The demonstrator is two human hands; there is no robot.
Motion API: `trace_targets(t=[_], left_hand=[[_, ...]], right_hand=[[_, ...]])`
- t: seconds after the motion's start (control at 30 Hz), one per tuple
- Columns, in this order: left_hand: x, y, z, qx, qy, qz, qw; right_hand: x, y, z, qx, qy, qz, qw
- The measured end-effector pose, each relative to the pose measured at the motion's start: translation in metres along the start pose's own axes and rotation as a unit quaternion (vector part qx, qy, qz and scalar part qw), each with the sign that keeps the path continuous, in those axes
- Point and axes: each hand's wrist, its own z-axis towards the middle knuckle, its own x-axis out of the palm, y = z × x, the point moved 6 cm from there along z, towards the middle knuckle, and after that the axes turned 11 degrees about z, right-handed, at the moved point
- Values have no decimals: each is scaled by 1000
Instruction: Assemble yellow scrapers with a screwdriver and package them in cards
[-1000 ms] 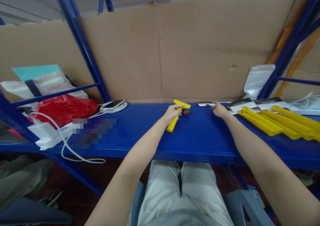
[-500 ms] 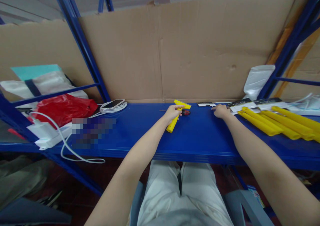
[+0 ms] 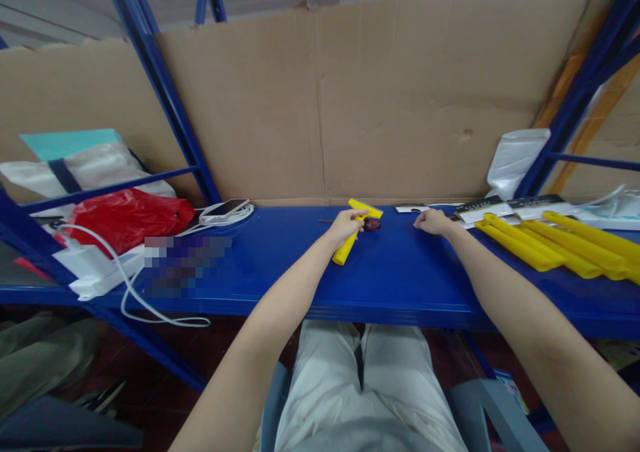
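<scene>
My left hand is closed around a yellow T-shaped scraper, whose wide head points away from me and whose handle end tilts toward me. Just beyond that hand, a screwdriver with a red and black handle lies on the blue tabletop, its thin shaft pointing left. Off to the right, my right hand rests low over the tabletop with its fingers drawn together. What they hold, if anything, is too small to make out. A black and white card packet lies just behind it.
Several yellow handles lie at the right beside black and white packets. On the left are a phone on coiled white cable, a red bag and a power strip. Cardboard stands behind the blue table.
My right hand has slid a little to the left, away from the packets, with its fingers now more curled. My left hand and the yellow scraper have barely moved.
</scene>
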Motion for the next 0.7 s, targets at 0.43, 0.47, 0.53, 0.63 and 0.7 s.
trace_targets(t=[0.43,0.47,0.53,0.63,0.7], left_hand=[[14,-7,-1,52,30,90,994],[15,-7,-1,57,33,86,994],[17,-8,-1,60,37,80,994],[17,-9,-2,60,41,77,994],[18,-9,-2,61,42,74,994]], right_hand=[[16,87,-42,-172,-10,312,934],[18,89,-43,-179,-8,308,934],[19,90,-44,-185,-9,300,936],[18,90,-45,-182,-14,290,939],[18,91,-47,-177,-13,288,941]])
